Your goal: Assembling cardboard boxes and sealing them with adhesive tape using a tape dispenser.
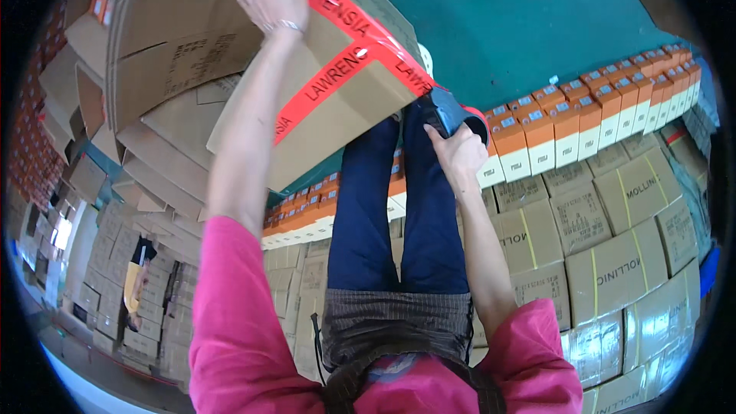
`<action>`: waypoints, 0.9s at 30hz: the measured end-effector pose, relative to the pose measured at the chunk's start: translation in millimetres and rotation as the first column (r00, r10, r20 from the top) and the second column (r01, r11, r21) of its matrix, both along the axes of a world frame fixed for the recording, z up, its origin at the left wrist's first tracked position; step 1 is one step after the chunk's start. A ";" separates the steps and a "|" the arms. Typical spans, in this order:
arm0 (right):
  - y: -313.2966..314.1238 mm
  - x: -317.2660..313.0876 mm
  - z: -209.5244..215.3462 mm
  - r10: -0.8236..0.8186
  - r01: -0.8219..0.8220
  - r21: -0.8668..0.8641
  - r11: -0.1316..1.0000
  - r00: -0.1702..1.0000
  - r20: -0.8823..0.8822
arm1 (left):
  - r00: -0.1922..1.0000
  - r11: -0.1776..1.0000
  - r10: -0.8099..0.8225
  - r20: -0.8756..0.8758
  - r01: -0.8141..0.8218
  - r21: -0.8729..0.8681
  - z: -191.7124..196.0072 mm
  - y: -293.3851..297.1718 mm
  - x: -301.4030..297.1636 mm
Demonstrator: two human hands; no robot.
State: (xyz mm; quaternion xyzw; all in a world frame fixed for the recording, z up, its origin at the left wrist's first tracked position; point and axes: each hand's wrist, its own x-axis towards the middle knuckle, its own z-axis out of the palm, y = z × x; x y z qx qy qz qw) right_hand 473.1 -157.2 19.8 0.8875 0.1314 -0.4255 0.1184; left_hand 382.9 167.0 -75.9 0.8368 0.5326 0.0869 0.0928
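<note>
A brown carton (337,126) stands tilted in front of me, with bright red printed tape (330,86) along its seam and over its edges. My left hand (274,1) has its fingers spread at the carton's far left edge, over a larger cardboard carton (188,8); I cannot tell whether it presses on either. A dark tape dispenser (454,111) with a red roll is gripped in my right hand (461,155). Its front end meets the carton's right corner, where the red tape runs down. The carton's underside is hidden.
A row of small orange-and-white boxes (537,134) runs along the right on the green floor (491,15). Stacked brown cartons (606,257) with yellow straps fill the lower right. Folded cardboard (165,157) leans at left. Farther left, another person (136,284) is among stacked cartons.
</note>
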 end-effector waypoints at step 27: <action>389.3 -382.4 140.7 0.590 -0.585 0.119 -0.802 -0.807 0.006 | -0.985 0.112 0.171 0.032 -0.013 -0.994 147.4 -354.1 -375.6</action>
